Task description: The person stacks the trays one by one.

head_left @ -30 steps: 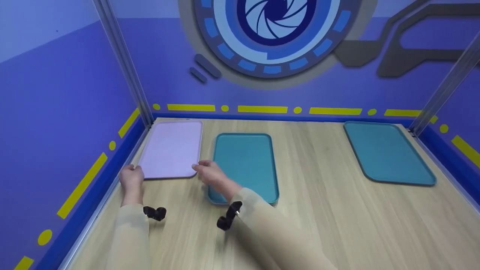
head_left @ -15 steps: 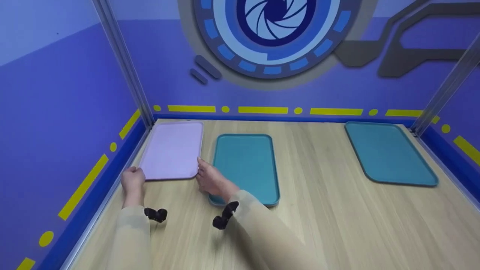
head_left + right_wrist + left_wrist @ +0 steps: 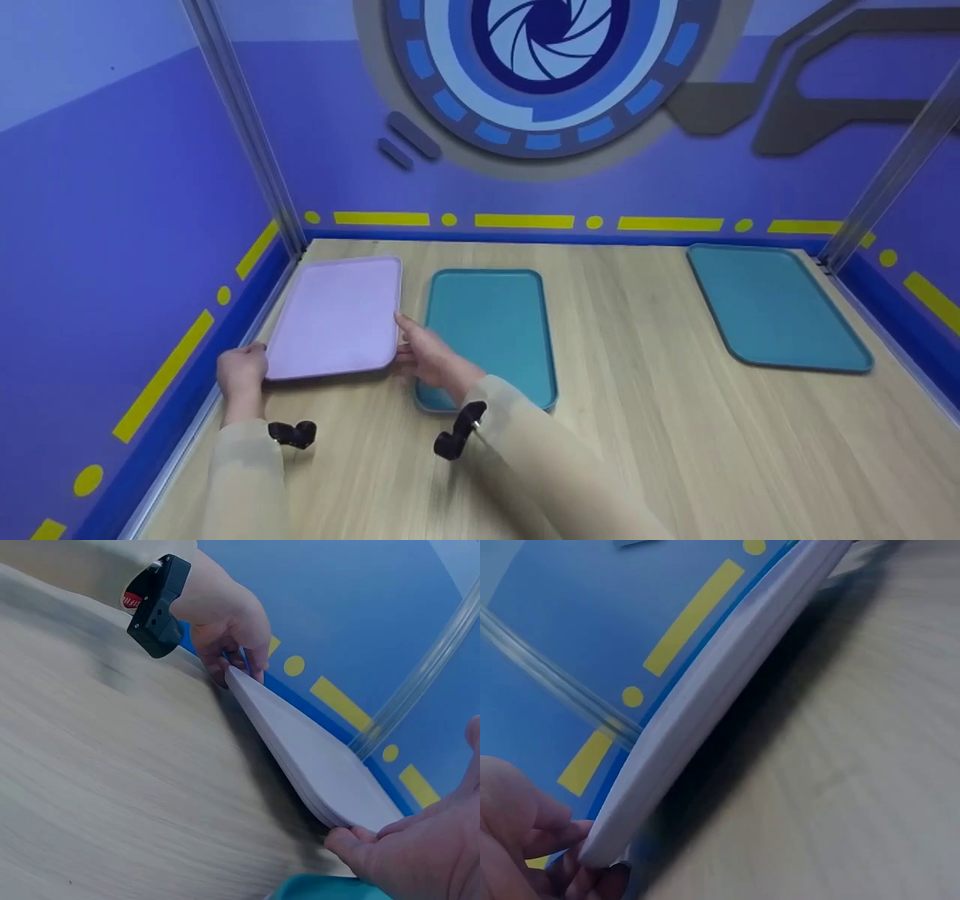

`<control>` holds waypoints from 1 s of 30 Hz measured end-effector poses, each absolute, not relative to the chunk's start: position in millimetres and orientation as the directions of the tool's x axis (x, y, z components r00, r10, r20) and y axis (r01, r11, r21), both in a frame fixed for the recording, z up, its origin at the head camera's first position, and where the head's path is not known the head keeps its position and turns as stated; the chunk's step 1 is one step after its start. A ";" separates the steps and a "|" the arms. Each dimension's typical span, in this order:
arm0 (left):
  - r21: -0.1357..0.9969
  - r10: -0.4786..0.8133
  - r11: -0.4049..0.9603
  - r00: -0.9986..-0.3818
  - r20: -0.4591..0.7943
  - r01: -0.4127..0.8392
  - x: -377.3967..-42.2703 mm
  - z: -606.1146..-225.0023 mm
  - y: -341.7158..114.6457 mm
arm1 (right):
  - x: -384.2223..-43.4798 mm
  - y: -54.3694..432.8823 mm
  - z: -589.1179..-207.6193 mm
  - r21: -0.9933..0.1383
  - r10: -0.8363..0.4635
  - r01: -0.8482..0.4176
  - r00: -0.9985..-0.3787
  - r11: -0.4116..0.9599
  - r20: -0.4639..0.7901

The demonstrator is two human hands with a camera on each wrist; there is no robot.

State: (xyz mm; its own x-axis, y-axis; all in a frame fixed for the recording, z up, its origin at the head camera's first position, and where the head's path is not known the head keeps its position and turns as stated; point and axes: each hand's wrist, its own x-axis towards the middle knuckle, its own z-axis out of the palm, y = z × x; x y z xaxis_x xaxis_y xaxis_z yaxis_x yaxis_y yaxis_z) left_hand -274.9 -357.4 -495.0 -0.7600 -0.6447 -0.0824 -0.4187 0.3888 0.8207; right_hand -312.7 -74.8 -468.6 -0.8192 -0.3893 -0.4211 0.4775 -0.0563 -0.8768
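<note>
Lilac tray (image 3: 337, 316) is between the side wall (image 3: 142, 225) and middle teal tray (image 3: 495, 322).

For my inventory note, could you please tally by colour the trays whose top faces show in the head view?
Lilac: 1 (held tray)
Teal: 2 (middle tray, right-hand tray)
Total: 3; whether others are stacked underneath, I cannot tell for certain.

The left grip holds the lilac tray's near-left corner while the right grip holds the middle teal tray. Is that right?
Not quite: the right grip holds the lilac tray too, not the middle teal tray. The right wrist view shows this; the rest stands.
</note>
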 end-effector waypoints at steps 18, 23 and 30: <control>0.842 -0.356 -0.162 -0.766 -0.536 -0.514 -254.8 -475.9 -376.3 | -319.1 -59.5 -473.2 -0.955 -0.254 0.295 -0.922 0.029 -0.293; 0.849 -0.306 -0.152 -0.792 -0.528 -0.507 -249.7 -475.3 -376.7 | -320.9 -56.4 -478.7 -0.965 -0.208 0.258 -0.942 0.055 -0.264; 0.874 -0.278 -0.230 -0.831 -0.481 -0.429 -248.2 -479.3 -373.5 | -321.3 -53.8 -478.4 -0.965 -0.214 0.262 -0.942 0.007 -0.257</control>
State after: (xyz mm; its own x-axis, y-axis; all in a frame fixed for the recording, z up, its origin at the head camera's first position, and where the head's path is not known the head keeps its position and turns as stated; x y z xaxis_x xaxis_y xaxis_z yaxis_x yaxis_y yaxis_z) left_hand -248.2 -373.5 -479.3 -0.8313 -0.2784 -0.4812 -0.4287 -0.2300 0.8737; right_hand -321.3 -53.8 -478.4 -0.9423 -0.2145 -0.2571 0.2618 0.0068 -0.9651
